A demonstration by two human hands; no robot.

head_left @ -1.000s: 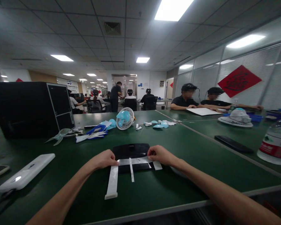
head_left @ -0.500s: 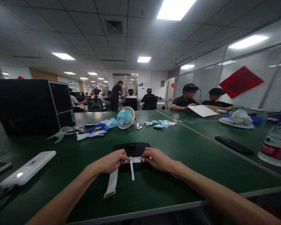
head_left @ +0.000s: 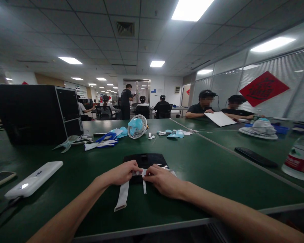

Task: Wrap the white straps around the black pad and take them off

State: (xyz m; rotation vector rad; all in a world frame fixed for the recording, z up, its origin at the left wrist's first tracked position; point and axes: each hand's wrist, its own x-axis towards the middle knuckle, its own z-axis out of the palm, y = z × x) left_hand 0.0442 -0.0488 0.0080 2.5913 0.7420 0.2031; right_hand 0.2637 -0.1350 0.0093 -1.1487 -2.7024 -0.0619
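A black flat panel-like piece lies in front of me on the green table. Across it runs a white flat ribbon cable, folded so that one end hangs toward me at the left and its other end shows beyond my right hand. My left hand is closed, fingertips pressed on the cable where it crosses the panel. A narrow white strip stands over the cable and points toward me. With thumb and fingers together, my right hand grips that strip close to my left fingertips.
A black computer case stands at the left, behind a white power bank. Farther back lie blue-and-white gloves and a small fan. To the right are a phone and a water bottle. Other people sit across the table.
My right hand has moved left from the cable's right part to the narrow strip beside my left fingers. The cable's right end now shows past that hand. My left hand stays in place.
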